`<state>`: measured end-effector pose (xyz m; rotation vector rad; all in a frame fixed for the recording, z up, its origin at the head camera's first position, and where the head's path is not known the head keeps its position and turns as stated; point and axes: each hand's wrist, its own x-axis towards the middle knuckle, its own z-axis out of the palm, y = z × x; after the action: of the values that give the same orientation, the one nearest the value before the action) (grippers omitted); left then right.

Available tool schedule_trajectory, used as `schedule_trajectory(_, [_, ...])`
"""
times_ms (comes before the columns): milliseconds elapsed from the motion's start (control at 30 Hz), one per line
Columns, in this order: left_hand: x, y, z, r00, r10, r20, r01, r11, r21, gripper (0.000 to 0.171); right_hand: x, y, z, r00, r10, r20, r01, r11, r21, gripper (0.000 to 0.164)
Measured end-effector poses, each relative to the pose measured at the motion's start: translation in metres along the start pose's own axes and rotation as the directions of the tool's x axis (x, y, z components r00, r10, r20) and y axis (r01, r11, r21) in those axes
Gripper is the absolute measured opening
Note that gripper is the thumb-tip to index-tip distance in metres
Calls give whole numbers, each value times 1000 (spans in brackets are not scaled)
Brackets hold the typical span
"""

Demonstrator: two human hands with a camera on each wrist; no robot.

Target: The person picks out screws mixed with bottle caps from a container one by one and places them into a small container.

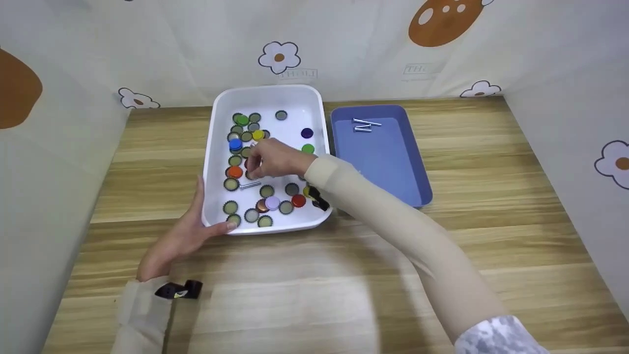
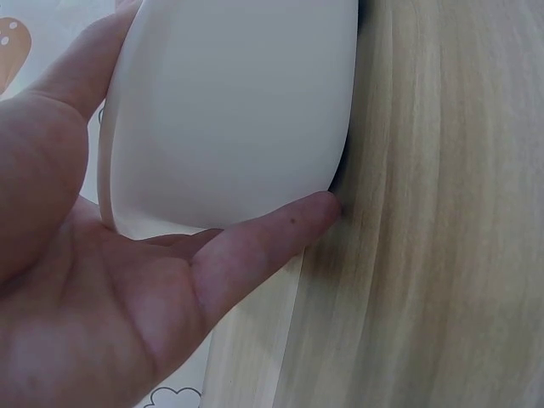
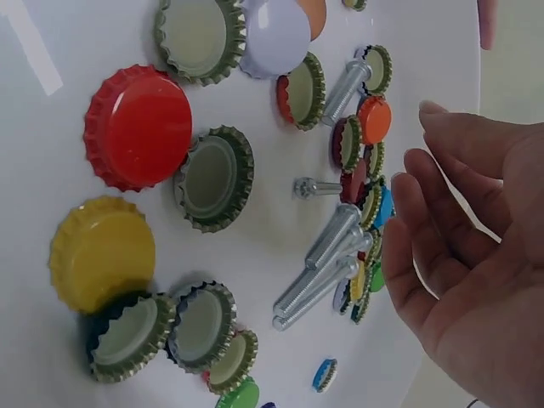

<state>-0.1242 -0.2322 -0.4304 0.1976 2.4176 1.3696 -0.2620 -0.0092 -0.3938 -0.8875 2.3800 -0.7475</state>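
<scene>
A white tray point(image 1: 300, 223) holds many bottle caps, some plain side up, others showing colours such as a red cap point(image 3: 140, 127) and a yellow cap point(image 3: 104, 255). Among them lie several metal bolts point(image 3: 319, 270), one bolt point(image 1: 250, 185) near the left side. My left hand point(image 1: 194, 231) grips the tray's near left corner, thumb over the rim and the other fingers against the outer wall point(image 2: 238, 110). Over the tray's middle, my right hand point(image 1: 275, 158) hovers close to caps and bolts. Its fingers point(image 3: 442, 212) are loosely bent, with nothing visible between them.
A blue tray point(image 1: 417, 182) stands right of the white one, with several bolts point(image 1: 362, 130) near its far end. Both sit on a wood-grain table point(image 1: 275, 290). Printed cloth walls point(image 1: 344, 49) rise behind and at both sides.
</scene>
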Motion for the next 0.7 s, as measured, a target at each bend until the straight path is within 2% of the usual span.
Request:
schedule_trajectory(167, [0, 0, -1, 1000, -2, 1, 2, 1000, -1, 126, 2, 1, 4, 1000, 20, 8, -20, 1000, 0, 18])
schedule_trajectory(533, [0, -1, 0, 998, -63, 12, 63, 998, 8, 127, 6, 1, 12, 1000, 26, 2, -26, 999, -29, 17])
schedule_trajectory(700, [0, 1, -1, 999, -44, 14, 44, 999, 6, 127, 7, 3, 13, 999, 35, -1, -35, 999, -39, 19])
